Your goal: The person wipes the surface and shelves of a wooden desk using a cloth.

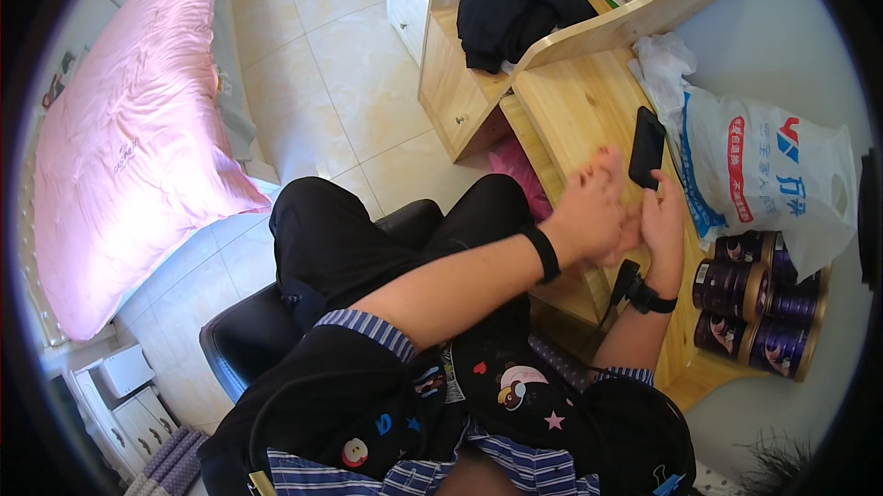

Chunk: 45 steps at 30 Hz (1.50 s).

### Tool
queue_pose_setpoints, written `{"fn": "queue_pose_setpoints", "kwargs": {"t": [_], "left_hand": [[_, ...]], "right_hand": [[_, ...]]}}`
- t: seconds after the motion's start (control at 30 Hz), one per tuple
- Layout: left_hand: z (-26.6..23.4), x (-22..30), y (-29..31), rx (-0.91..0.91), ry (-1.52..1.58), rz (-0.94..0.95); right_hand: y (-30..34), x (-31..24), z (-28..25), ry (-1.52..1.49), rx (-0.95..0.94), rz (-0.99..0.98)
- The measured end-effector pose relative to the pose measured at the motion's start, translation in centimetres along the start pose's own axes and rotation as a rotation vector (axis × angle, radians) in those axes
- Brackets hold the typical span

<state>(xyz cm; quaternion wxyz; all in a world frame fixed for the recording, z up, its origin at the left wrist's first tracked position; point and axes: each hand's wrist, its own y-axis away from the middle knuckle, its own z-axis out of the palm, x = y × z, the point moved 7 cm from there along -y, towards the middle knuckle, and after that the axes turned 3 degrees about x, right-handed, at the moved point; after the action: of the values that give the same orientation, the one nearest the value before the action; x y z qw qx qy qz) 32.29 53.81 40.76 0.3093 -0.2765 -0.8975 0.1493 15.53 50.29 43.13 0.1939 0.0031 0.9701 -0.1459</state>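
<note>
Over the right part of the wooden desk, my two hands come together. My left hand (586, 217) reaches across from the left with its fingers stretched out, slightly blurred, and holds nothing. Beside it, my right hand (664, 213) has its thumb pointing up and its fingers toward the left hand, partly hidden behind it. A black smartphone (647, 148) lies just beyond the right thumb; whether they touch I cannot tell. The left wrist wears a black band (543, 254), the right a black watch-like strap (651, 297).
A white plastic bag (763, 165) and stacked purple cans (731, 286) stand at the right of the desk (575, 100). Black cloth (520, 13) lies in the shelf unit. A pink quilt (138, 137) covers the bed at left. I sit on a black chair (248, 335).
</note>
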Motion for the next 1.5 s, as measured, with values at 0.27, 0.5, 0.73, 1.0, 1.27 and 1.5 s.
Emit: {"fn": "queue_pose_setpoints", "kwargs": {"t": [0.27, 0.5, 0.73, 1.0, 1.27, 1.5], "left_hand": [[-3.9, -9.5, -2.4, 0.176, -0.146, -0.136], [-3.8, -9.7, -2.3, 0.266, -0.17, -0.086], [-4.4, -9.6, -2.7, 0.326, -0.206, 0.008], [-5.3, -8.2, -2.3, 0.066, -0.163, -0.022], [-4.2, -6.7, -2.5, -0.217, -0.05, 0.066], [3.9, 5.2, -0.8, -0.749, 1.133, 0.112]], "right_hand": [[-0.7, -2.7, 3.9, 0.187, -0.143, 0.2], [-1.6, 1.4, 4.0, 0.134, -0.247, 0.297], [-0.6, 0.9, 1.0, 0.282, -0.132, 0.442], [-3.0, -0.3, 3.6, 0.159, -0.139, 0.376], [3.4, -7.9, 2.4, -0.115, -0.271, 0.299], [11.5, -0.5, -0.5, -0.381, 0.319, 0.34]]}}
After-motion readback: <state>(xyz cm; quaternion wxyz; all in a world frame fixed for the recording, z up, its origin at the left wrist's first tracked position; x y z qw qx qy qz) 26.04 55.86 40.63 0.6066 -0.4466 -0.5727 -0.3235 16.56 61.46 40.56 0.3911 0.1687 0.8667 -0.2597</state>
